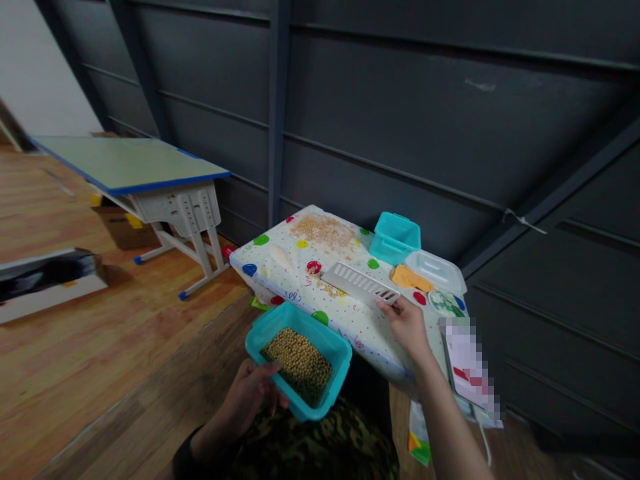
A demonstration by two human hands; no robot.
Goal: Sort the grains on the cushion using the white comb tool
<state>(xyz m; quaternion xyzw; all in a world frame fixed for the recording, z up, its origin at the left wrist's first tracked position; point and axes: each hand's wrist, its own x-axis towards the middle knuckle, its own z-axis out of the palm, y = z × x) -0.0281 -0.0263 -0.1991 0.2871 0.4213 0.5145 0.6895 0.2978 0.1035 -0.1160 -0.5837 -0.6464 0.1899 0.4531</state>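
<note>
My left hand (255, 389) grips the near left wall of a turquoise plastic bin (341, 373), thumb over the rim. Dried beans that look like soybeans (300, 357) lie inside, with darker green ones at the near end. The bin is held just off the table's front edge, above my lap. In my right hand (404, 323) is the right end of a long, flat grey slotted strip (357, 281), which lies low over the patterned tablecloth (345, 327). A few loose beans (330, 289) sit beside the strip, and a wide scatter of beans (325, 233) covers the far left of the table.
At the back of the table stands a second turquoise bin (397, 239). Near it are a clear plastic lid (440, 270), an orange cloth (413, 278) and a round green-and-white item (445, 303). A phone (463, 363) with a cable lies at the right edge. A dark panelled wall (380, 113) rises behind.
</note>
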